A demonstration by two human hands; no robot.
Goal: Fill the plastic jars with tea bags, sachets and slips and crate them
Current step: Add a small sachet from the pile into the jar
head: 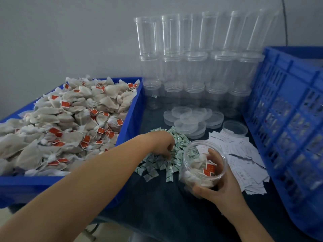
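A: How much room does the person have on the surface?

B: Little. A blue tray of tea bags fills the left edge, a blue crate walls the right, and stacked empty jars stand behind. Only the dark strip nearest the person lies bare.

A: And the hands?

B: The right hand grips a tilted jar partly filled with tea bags. The left hand, fingers curled, pinches into the sachets. Slips lie beside the lids.
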